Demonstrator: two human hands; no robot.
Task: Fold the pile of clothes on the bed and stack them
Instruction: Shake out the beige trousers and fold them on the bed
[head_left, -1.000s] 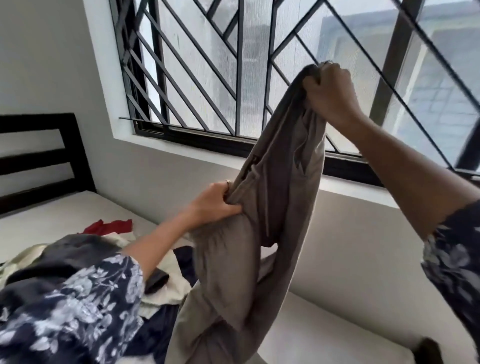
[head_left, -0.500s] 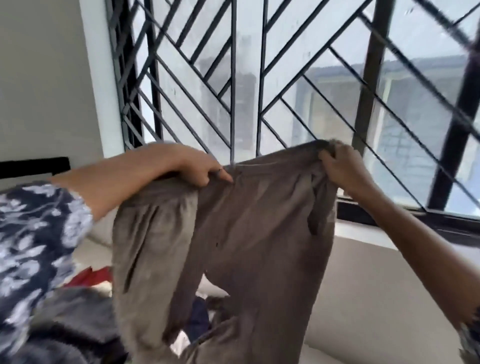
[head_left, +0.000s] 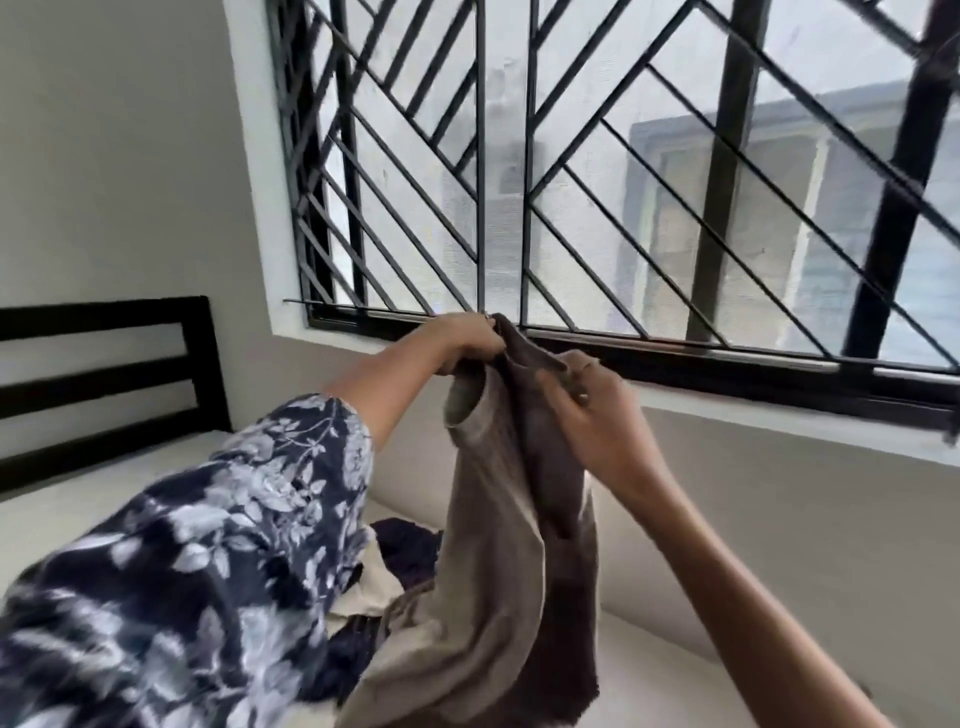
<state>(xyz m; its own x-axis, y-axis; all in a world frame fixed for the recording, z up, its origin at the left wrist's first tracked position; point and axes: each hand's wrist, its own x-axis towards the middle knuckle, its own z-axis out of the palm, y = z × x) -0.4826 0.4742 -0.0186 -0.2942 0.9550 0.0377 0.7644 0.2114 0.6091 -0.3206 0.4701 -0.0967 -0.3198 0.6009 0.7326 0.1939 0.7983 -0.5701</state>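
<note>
- Both hands pinch the top edge of the brown trousers (head_left: 498, 519): my left hand (head_left: 460, 343) curls round the fabric at the far side, and my right hand (head_left: 597, 426) grips it just beside, thumb and fingers closed on the cloth.
- I hold the two grip points close together, so the garment looks doubled lengthwise, leg against leg, and hangs in one column.
- I keep it lifted in front of the window grille (head_left: 571, 182) so its weight pulls the creases straight; the lower end trails down onto the bed (head_left: 675, 649).
- Under my patterned sleeve (head_left: 208, 561), the rest of the pile (head_left: 400, 551) lies unfolded on the mattress, dark and cream pieces tangled.
- My judgement: this piece is only half folded, and no finished stack is in view.
</note>
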